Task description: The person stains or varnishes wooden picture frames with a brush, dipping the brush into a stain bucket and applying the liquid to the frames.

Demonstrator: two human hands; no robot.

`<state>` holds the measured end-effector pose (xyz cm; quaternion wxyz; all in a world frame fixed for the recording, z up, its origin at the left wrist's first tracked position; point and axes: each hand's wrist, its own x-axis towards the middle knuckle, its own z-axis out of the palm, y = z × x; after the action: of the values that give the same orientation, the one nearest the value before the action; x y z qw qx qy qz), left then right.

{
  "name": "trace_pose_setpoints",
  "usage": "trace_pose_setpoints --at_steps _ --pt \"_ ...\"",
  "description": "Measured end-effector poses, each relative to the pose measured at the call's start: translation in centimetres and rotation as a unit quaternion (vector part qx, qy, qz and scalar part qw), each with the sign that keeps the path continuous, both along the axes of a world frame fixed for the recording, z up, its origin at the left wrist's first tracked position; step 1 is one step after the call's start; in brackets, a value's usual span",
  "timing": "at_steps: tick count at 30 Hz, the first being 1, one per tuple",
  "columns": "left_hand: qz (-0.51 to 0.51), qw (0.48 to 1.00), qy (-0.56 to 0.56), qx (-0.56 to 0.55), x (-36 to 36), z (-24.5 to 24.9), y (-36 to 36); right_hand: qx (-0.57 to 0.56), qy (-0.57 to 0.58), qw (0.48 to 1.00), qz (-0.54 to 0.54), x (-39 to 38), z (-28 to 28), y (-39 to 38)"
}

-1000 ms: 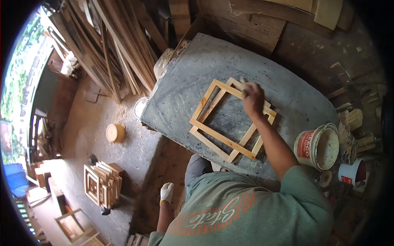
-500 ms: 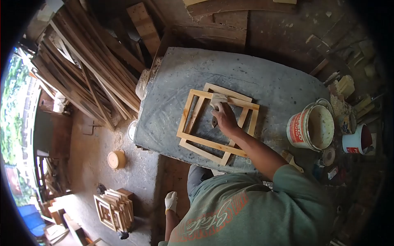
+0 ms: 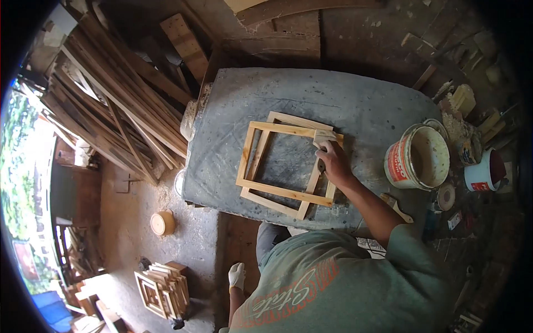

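Observation:
My right hand [image 3: 333,161] is bare and closed round a paint brush [image 3: 323,136], whose pale bristles lie on the top right part of a light wooden frame [image 3: 277,129]. The brush's dark handle end pokes out below my fingers. A second wooden frame [image 3: 269,203] lies underneath, turned at an angle to the first. Both rest on a grey, stained tabletop [image 3: 377,105]. Down at my side, away from the table, hangs my left hand [image 3: 237,275] in a white glove, its fingers curled and nothing visible in them.
A white bucket [image 3: 401,161] stands on the table's right, with another brush [image 3: 397,208] nearer me. Farther right is a smaller white pot [image 3: 478,172]. Long boards [image 3: 127,83] lean at the left. Stacked frames [image 3: 161,288] and a round yellowish container [image 3: 162,223] are on the floor.
My right hand has moved the brush rightward along the frame's top rail to near its right corner. My left hand still hangs at my side. The camera view has shifted slightly.

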<state>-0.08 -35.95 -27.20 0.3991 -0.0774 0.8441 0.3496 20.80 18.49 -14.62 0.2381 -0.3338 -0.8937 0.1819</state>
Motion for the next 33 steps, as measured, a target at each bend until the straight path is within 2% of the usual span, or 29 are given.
trace_pose_setpoints --at_steps 2,8,9,12,13,16,20,23,27,30,31,32,33 --pt "0.007 1.0 -0.015 0.013 0.2 -0.1 -0.3 0.024 -0.006 1.0 0.0 1.2 1.1 0.1" --pt "-0.003 1.0 -0.009 0.006 0.9 0.4 -0.2 -0.013 -0.055 0.998 -0.023 4.7 2.6 0.0" --pt "-0.002 1.0 -0.007 0.004 1.0 0.6 -0.2 0.041 -0.011 0.999 -0.029 5.2 3.1 0.0" --pt "-0.004 1.0 -0.004 0.001 1.4 0.9 -0.3 -0.026 0.05 0.994 -0.091 6.9 2.7 1.5" --pt "-0.006 1.0 -0.004 -0.001 1.6 1.0 -0.6 -0.005 0.092 0.99 -0.108 7.1 2.9 1.9" --pt "-0.027 1.0 -0.002 -0.014 1.9 1.4 -0.7 0.04 0.098 0.994 -0.022 7.7 2.7 2.2" --pt "-0.033 0.999 0.0 -0.019 1.8 2.0 0.2 0.036 0.011 0.996 0.075 9.1 0.4 -2.7" --pt "-0.053 0.998 0.008 -0.012 1.4 0.7 0.3 -0.019 -0.022 0.994 0.102 10.3 1.3 -7.8" --pt "-0.073 0.997 0.009 0.001 2.4 1.2 2.3 -0.087 -0.053 0.982 0.157 11.2 4.4 -12.7" --pt "-0.082 0.996 0.018 0.017 3.2 0.2 2.2 -0.228 0.028 0.961 0.152 11.1 5.3 -11.8" --pt "-0.081 0.996 0.012 0.019 3.3 -0.4 1.8 -0.234 0.064 0.958 0.152 10.8 5.6 -10.4" --pt "-0.078 0.997 0.005 0.016 3.3 -0.7 1.2 -0.388 0.103 0.909 0.109 10.9 5.3 -8.9" --pt "-0.074 0.997 -0.002 0.013 3.5 -0.7 1.0 -0.53 0.138 0.834 0.063 11.0 4.8 -7.1"
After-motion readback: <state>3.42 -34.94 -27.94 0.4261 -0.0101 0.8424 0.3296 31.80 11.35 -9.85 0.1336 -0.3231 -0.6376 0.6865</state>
